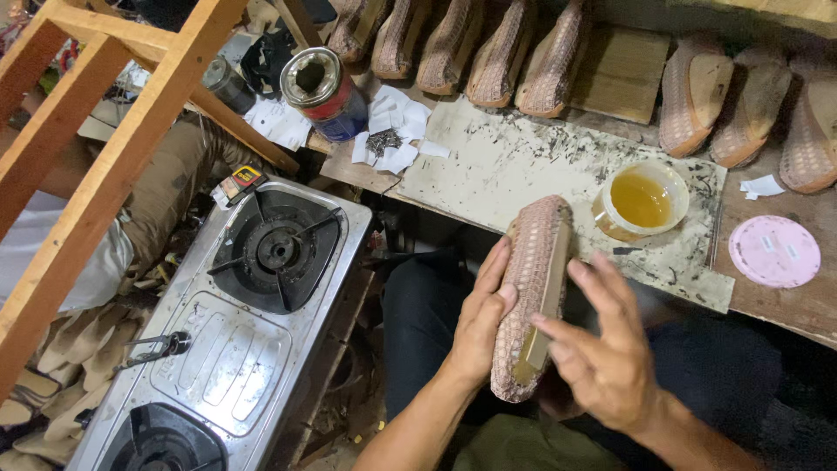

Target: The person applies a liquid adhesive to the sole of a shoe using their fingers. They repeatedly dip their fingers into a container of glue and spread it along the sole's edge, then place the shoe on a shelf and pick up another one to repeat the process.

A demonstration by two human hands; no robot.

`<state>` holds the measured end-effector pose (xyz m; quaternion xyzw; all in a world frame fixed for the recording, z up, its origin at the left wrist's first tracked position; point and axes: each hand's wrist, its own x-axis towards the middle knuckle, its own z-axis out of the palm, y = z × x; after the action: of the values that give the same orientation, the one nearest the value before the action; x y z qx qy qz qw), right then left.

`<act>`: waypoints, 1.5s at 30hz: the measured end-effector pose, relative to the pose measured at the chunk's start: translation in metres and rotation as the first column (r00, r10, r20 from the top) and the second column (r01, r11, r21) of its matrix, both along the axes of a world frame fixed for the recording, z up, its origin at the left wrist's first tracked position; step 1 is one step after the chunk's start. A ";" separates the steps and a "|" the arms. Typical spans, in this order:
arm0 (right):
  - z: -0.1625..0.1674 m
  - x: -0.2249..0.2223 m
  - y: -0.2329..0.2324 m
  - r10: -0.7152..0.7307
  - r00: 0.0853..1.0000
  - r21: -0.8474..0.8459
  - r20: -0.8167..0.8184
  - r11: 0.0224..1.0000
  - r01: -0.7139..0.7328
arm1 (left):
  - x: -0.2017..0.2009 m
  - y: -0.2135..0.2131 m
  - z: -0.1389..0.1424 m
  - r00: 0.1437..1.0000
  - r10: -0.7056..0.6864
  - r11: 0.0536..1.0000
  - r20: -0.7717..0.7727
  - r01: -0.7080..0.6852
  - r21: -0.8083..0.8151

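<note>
Both hands, left hand (482,318) and right hand (602,353), grip a woven shoe (527,288) between stove (235,349) and bench edge (558,253).

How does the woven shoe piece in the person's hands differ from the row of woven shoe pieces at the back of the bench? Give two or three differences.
The held shoe piece is gripped between the left hand and right hand; the back row rests untouched on the bench. The held one lies sole-up over the lap; the row leans side by side. The held one stands alone. They share a pinkish woven upper.
</note>
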<state>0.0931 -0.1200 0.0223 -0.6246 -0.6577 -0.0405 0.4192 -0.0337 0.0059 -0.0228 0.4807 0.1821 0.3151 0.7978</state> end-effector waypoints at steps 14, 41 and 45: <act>0.056 0.120 0.043 -0.348 0.854 -0.235 0.385 0.859 0.456 | -0.005 -0.007 0.008 0.992 -0.001 0.924 0.126 0.049 -0.378; -0.015 0.002 -0.021 0.067 0.986 0.141 0.154 0.986 -0.090 | 0.021 -0.014 0.012 0.995 0.090 0.990 0.048 -0.083 -0.117; -0.012 0.000 -0.020 -0.049 0.997 0.073 -0.058 0.996 0.053 | 0.019 -0.018 0.015 0.992 0.094 0.995 0.083 -0.091 -0.038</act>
<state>0.0926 -0.1403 0.0104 -0.6260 -0.6277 -0.0580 0.4591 -0.0150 -0.0118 -0.0074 0.4443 0.1754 0.3686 0.7975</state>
